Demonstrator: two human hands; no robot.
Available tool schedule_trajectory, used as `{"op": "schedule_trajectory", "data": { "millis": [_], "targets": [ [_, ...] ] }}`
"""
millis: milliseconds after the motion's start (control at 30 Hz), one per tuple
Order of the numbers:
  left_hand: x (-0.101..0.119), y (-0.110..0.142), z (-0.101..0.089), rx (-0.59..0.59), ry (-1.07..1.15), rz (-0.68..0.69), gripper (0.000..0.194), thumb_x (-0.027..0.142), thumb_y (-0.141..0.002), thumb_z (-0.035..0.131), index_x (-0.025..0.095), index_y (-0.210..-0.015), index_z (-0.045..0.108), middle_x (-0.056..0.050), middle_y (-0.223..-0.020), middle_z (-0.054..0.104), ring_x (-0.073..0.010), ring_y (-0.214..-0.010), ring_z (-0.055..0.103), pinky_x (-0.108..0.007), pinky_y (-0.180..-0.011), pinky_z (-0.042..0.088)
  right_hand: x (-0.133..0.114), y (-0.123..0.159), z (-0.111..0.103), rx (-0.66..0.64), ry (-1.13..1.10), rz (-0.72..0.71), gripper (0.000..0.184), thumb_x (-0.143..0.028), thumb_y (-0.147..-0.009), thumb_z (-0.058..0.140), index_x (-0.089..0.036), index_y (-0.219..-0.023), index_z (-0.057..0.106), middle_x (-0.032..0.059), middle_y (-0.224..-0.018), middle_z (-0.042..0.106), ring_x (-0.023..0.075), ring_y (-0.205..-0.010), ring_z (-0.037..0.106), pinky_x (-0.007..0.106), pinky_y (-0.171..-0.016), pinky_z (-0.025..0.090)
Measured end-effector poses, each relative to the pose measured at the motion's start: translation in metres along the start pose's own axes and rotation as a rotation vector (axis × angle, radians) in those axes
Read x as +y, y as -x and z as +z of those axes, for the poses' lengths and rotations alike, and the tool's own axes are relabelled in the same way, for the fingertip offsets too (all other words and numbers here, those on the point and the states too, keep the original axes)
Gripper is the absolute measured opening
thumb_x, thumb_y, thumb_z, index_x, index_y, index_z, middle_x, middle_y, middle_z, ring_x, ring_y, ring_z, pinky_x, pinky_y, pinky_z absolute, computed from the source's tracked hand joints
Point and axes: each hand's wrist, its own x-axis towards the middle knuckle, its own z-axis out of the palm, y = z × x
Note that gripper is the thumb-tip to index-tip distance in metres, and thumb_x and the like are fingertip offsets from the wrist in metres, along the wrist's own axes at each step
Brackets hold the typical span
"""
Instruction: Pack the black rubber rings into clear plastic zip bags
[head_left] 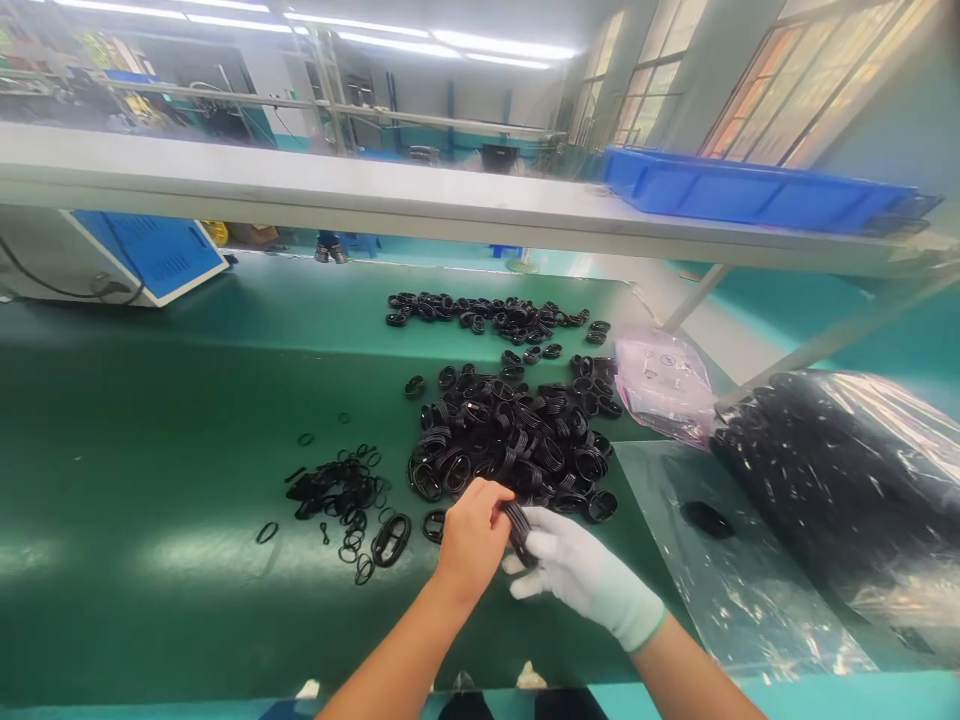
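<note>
My bare left hand and my white-gloved right hand meet near the front edge of the green table. Both are closed around one black coiled cable bundle held between them. Just beyond lies a big heap of black coiled bundles. A smaller scatter of thin black rubber bands lies to the left of my left hand, with a loose coil beside it.
A second row of black coils lies farther back. To the right are a pink plastic bag, a flat clear bag and a large clear bag full of black parts. A blue-faced machine stands back left; a blue bin sits on the shelf above.
</note>
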Motion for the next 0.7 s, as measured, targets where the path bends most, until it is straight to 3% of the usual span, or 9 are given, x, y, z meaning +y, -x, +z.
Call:
{"op": "schedule_trajectory", "data": {
  "millis": [100,200,267,333,433,500,567,633,700],
  "targets": [
    [-0.002,0.0,0.002,-0.201,0.07,-0.028,0.032,0.009,-0.069,0.043,0.024,-0.093,0.057,0.002,-0.085,0.051,-0.0085,-0.067,0.05,-0.022,-0.063,0.042,0.003,0.003,-0.016,0.109,0.09,-0.041,0.038,-0.029,-0.068,0.065,-0.016,-0.102,0.053,0.0035,-0.089,0.052,0.0128,-0.072,0.055,0.03,-0.062,0.048],
    [-0.01,0.008,0.018,-0.383,0.026,-0.044,0.02,0.013,-0.068,0.05,0.023,-0.085,0.055,0.003,-0.087,0.05,-0.0078,-0.063,0.05,-0.021,-0.059,0.042,0.011,0.003,-0.04,0.256,0.204,-0.035,0.044,-0.027,-0.061,0.067,-0.016,-0.101,0.05,0.0039,-0.089,0.053,0.0141,-0.073,0.055,0.03,-0.061,0.047],
    [-0.022,0.017,0.038,-0.373,-0.162,-0.031,0.018,0.012,-0.068,0.05,0.022,-0.083,0.053,0.002,-0.092,0.05,-0.0097,-0.07,0.052,-0.022,-0.062,0.042,0.017,0.006,-0.06,0.393,0.318,-0.009,0.046,-0.027,-0.061,0.065,-0.017,-0.103,0.048,0.0039,-0.088,0.053,0.0155,-0.072,0.055,0.032,-0.059,0.047],
    [-0.036,0.027,0.057,-0.332,-0.427,-0.017,0.021,0.008,-0.071,0.046,0.022,-0.084,0.053,0.0,-0.098,0.05,-0.0134,-0.081,0.053,-0.025,-0.068,0.041,0.019,0.014,-0.083,0.567,0.544,0.006,0.035,-0.027,-0.067,0.057,-0.018,-0.1,0.049,0.0033,-0.084,0.054,0.0154,-0.069,0.054,0.033,-0.059,0.047],
    [-0.05,0.039,0.074,-0.306,-0.698,-0.058,0.026,0.003,-0.07,0.044,0.022,-0.086,0.053,-0.002,-0.103,0.05,-0.0178,-0.093,0.051,-0.027,-0.072,0.04,0.007,0.033,-0.115,0.744,1.14,-0.063,0.02,-0.02,-0.076,0.042,-0.019,-0.093,0.054,0.0056,-0.085,0.056,0.0183,-0.078,0.052,0.036,-0.072,0.044],
    [-0.048,0.042,0.077,-0.272,-0.743,-0.076,0.029,0.005,-0.07,0.047,0.023,-0.092,0.051,-0.003,-0.108,0.048,-0.0185,-0.093,0.051,-0.028,-0.072,0.04,-0.008,0.041,-0.133,0.711,1.533,-0.136,0.029,-0.013,-0.076,0.039,-0.019,-0.099,0.056,0.0079,-0.1,0.056,0.0216,-0.096,0.048,0.037,-0.085,0.038],
    [-0.035,0.041,0.081,-0.265,-0.719,-0.067,0.027,0.01,-0.072,0.049,0.024,-0.095,0.05,-0.002,-0.107,0.049,-0.0174,-0.088,0.052,-0.028,-0.07,0.039,-0.022,0.04,-0.148,0.592,1.828,-0.167,0.042,-0.006,-0.072,0.041,-0.018,-0.11,0.052,0.008,-0.116,0.051,0.0234,-0.11,0.039,0.036,-0.093,0.031],
    [-0.018,0.038,0.092,-0.279,-0.672,-0.062,0.019,0.015,-0.077,0.046,0.025,-0.092,0.05,0.0,-0.1,0.051,-0.0157,-0.082,0.053,-0.027,-0.067,0.039,-0.032,0.03,-0.161,0.453,2.019,-0.147,0.047,-0.003,-0.07,0.042,-0.018,-0.114,0.05,0.0077,-0.122,0.047,0.0233,-0.113,0.037,0.035,-0.093,0.03],
    [-0.004,0.033,0.106,-0.275,-0.639,-0.073,0.015,0.015,-0.079,0.043,0.024,-0.089,0.05,0.001,-0.094,0.052,-0.0145,-0.082,0.053,-0.025,-0.066,0.038,-0.037,0.018,-0.17,0.381,2.103,-0.107,0.042,-0.001,-0.072,0.039,-0.017,-0.108,0.052,0.01,-0.116,0.05,0.0232,-0.104,0.043,0.035,-0.084,0.033]
  ]
}}
